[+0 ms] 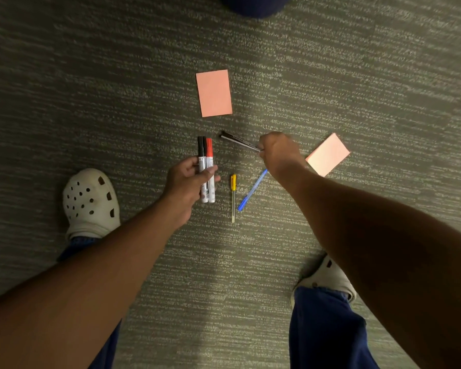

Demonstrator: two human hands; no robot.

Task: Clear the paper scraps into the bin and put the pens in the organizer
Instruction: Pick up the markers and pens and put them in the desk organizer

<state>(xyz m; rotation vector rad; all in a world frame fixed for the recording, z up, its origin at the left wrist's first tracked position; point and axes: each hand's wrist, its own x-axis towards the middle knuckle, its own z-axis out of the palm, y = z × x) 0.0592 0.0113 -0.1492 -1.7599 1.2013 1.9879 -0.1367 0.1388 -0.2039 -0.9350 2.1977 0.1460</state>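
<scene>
My left hand (188, 182) grips a bundle of markers (206, 158), black-capped and red-capped, held upright over the carpet. My right hand (278, 153) pinches the end of a thin black pen (237, 140) that points up and left. A yellow-capped pen (233, 197) and a blue pen (250, 191) lie on the carpet between my hands. One pink paper (214, 93) lies flat beyond the markers. A second pink paper (329, 153) lies to the right, partly behind my right wrist.
Grey-green carpet (91, 89) covers the whole floor. My feet in white clogs stand at the left (89, 202) and lower right (328, 278). A dark blue rounded object (254, 5) sits at the top edge.
</scene>
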